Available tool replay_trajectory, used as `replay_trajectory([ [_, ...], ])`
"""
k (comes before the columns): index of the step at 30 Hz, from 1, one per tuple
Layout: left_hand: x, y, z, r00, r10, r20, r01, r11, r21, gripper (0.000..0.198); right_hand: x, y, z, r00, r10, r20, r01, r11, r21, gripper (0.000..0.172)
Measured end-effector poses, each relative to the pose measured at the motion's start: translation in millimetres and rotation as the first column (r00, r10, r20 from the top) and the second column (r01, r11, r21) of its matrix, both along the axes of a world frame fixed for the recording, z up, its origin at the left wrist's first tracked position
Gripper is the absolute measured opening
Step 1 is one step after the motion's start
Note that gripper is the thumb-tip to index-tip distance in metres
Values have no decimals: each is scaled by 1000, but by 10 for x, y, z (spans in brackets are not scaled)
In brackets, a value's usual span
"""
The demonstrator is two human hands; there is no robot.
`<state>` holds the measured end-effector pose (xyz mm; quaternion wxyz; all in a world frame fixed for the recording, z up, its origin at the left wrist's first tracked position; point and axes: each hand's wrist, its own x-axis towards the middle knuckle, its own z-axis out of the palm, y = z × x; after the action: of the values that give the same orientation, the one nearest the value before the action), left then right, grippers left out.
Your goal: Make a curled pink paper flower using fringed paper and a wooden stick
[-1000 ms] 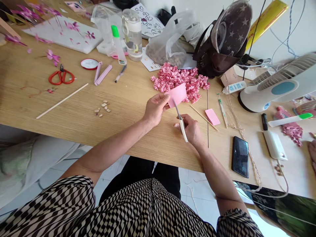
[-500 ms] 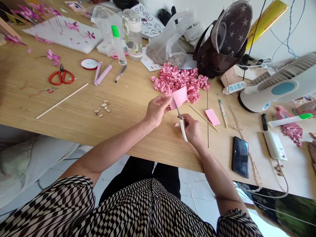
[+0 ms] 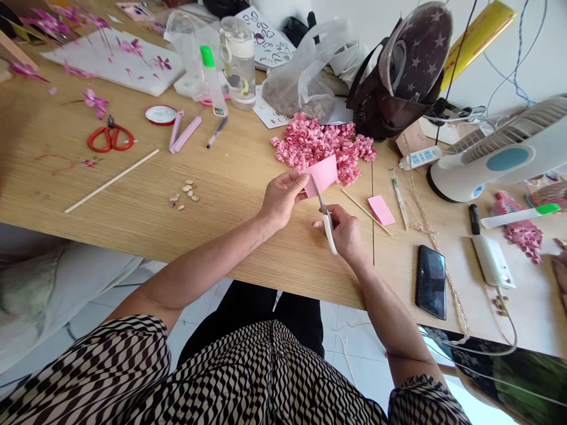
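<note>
My left hand (image 3: pixel 279 198) pinches a small pink paper piece (image 3: pixel 322 172) above the wooden table (image 3: pixel 133 195). My right hand (image 3: pixel 345 233) grips white-handled scissors (image 3: pixel 325 218), whose blades reach up into the lower edge of that paper. Just behind the paper lies a heap of pink curled paper pieces (image 3: pixel 323 144). A second small pink paper slip (image 3: pixel 381 209) rests on the table to the right of my right hand, beside a thin wooden stick (image 3: pixel 365 211).
A black phone (image 3: pixel 431 281) lies right of my right arm. A white fan (image 3: pixel 500 153), power strip (image 3: pixel 420 157) and cables sit at the right. Red scissors (image 3: pixel 110 137), a long stick (image 3: pixel 110 180), a glue bottle (image 3: pixel 211 79), a plastic bag (image 3: pixel 305 77) and a dark bag (image 3: pixel 398 77) stand farther back.
The pink paper has shifted slightly right and turned in my left hand, and the scissor blades sit a little deeper in its edge. Otherwise nothing has moved.
</note>
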<state>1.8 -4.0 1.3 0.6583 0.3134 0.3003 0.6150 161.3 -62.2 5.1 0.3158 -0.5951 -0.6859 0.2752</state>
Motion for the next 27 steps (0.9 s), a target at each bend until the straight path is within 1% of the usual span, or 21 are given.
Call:
replay_trajectory([
  [5,13,-10,-16,1000,-13,-18,13,1000,7,45,4,4,-4,1000,-2,16,2,1000,14,46],
  [11,18,-25,-20,999,-21,-25,22,1000,6,44,8,-5,-9,1000,1,-3,-1,1000,19,47],
  [23,19,-34,-7,999,-29,13,29,1000,6,43,14,0,-19,1000,-7,-7,8,1000,27,50],
  [27,17,-27,-11,1000,-31,-2,31,1000,0,43,16,0,-25,1000,-14,-6,15,1000,26,51],
])
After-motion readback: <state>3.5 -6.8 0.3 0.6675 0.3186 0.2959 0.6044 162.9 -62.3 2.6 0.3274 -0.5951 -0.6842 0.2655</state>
